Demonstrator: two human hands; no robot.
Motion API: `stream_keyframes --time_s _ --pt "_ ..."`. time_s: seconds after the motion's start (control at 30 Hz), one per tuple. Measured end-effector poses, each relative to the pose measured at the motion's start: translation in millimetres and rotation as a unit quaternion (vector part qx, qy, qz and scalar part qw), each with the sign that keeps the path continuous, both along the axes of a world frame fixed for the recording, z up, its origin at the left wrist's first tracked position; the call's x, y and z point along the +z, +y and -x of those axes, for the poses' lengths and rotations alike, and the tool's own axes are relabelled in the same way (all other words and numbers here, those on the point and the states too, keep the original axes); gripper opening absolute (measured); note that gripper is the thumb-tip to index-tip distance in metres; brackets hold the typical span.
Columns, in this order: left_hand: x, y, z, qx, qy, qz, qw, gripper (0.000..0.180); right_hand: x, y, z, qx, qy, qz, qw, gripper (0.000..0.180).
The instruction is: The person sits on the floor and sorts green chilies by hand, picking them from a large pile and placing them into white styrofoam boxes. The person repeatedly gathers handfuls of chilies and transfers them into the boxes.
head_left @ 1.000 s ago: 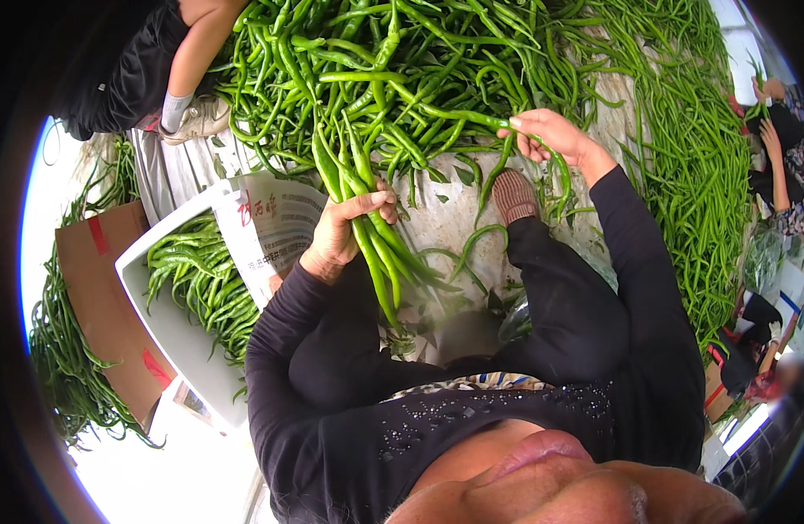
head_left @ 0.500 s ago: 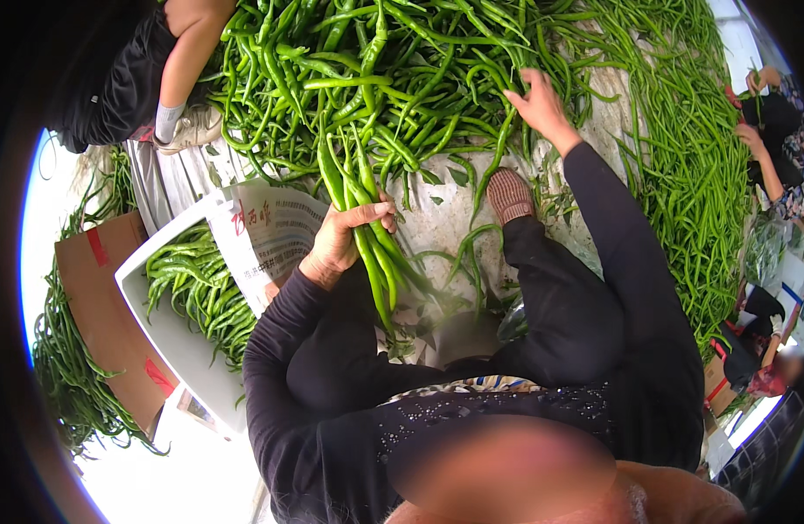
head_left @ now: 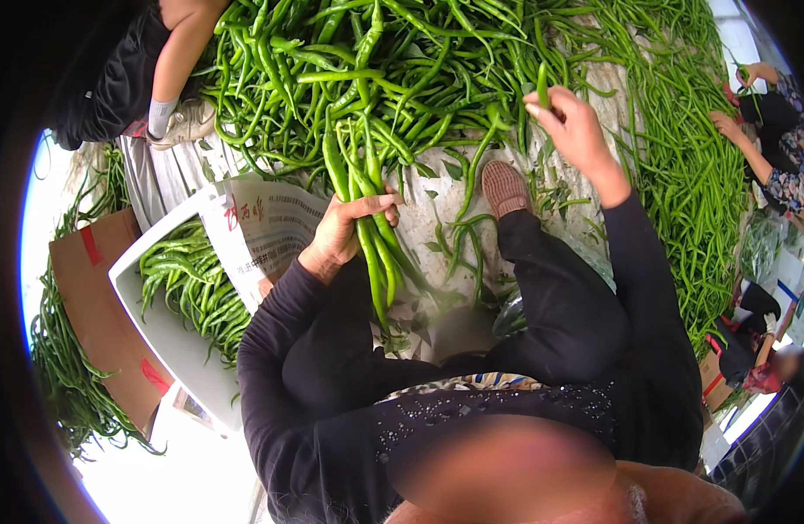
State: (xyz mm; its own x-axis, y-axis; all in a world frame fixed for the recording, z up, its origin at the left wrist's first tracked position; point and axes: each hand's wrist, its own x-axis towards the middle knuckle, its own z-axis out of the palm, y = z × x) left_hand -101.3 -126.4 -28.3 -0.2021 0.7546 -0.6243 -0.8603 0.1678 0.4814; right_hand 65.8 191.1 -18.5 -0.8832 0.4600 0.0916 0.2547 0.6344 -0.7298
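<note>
Holding long green chilies (head_left: pixel 334 166) in curled left fingers (head_left: pixel 367 207), pinched another chili (head_left: pixel 542 85) between right fingers (head_left: pixel 565 99). Probably needed light pressure against bruising.

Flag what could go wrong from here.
The left hand holds several long, glossy green peppers mid-length; some could slip out if its grip loosens.
The right hand pinches a single slim green pepper between thumb and fingers; it might drop.
A curved green pepper lies close beside the reddish-brown ribbed shoe; a foot shift could crush it.
</note>
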Motion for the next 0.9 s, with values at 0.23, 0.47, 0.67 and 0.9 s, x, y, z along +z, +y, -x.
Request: stream_keyframes --time_s 0.23,0.47,0.67,0.9 --pt "-4.7 18.4 -9.1 -0.037 -0.117 -0.089 0.989 0.058 23.4 -111.7 2.9 0.439 0.149 -0.083 0.882 0.021" --pt "-18.2 6.9 2.1 0.010 -0.113 -0.142 0.983 0.034 -49.8 -130.3 3.8 0.264 0.183 0.113 0.940 0.041" --pt "-25.0 7.4 2.4 0.081 -0.105 -0.089 0.987 0.027 -175.0 -81.5 -23.4 0.360 -0.061 -0.320 0.874 0.025" --pt "-36.0 -1.2 6.0 0.059 -0.141 -0.105 0.983 0.026 -158.1 -77.1 -29.4 0.430 -0.118 -0.239 0.863 0.020"
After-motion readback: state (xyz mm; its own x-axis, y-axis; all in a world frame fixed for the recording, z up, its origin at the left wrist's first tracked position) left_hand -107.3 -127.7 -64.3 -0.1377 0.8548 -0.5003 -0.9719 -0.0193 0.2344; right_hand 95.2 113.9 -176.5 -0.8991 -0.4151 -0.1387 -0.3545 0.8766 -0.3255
